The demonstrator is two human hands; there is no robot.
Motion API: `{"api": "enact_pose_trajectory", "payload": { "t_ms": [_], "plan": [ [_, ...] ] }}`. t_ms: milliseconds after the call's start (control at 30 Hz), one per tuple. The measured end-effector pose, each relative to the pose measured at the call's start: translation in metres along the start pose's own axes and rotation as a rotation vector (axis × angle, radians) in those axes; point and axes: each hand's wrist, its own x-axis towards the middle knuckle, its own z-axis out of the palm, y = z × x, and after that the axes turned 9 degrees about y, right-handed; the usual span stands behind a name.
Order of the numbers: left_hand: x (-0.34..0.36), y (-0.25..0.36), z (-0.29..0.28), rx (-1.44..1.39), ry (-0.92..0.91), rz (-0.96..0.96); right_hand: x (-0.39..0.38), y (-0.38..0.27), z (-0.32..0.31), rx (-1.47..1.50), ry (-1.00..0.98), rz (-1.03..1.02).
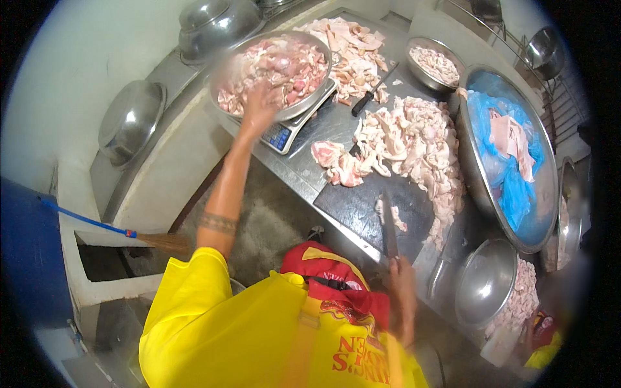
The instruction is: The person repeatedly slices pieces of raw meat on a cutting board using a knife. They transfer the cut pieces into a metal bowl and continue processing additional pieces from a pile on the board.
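My right hand [402, 284] is wrapped around the handle of a knife [389, 226]. Its blade points away from me over a dark cutting board [343, 205], beside a small pale scrap of meat [399, 220]. My left hand [260, 107] reaches over the near rim of a wide metal bowl [327, 58] heaped with cut pink meat [304, 68]. Motion smears its fingers, so whether they hold meat is unclear. Under the bowl sits a digital scale [288, 137]. A large pile of pale meat strips [414, 139] lies behind and beside the board.
Another knife [372, 94] lies near a farther meat pile [352, 55]. At right stand a small bowl of meat [435, 64], a big basin [475, 145] with blue plastic [517, 200], and a tilted metal bowl [482, 284]. A co-worker's yellow sleeve [543, 355] shows at lower right.
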Motion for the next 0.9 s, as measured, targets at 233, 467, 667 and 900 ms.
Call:
{"api": "enact_pose_trajectory", "payload": {
  "t_ms": [233,467,667,900],
  "plan": [
    [-0.199,-0.077,0.161,0.181,-0.815,0.223,-0.006,0.023,-0.024,0.508,0.219,0.270],
    [-0.251,-0.058,0.269,0.231,-0.976,0.278,-0.028,0.057,-0.010,0.513,0.277,0.501],
    [-0.219,-0.049,0.261,-0.454,-1.124,-0.153,-0.049,0.065,-0.002,0.543,0.234,0.549],
    [-0.236,-0.090,0.211,0.418,-0.683,0.351,-0.026,0.037,0.005,0.293,0.169,0.390]
  ]
}}
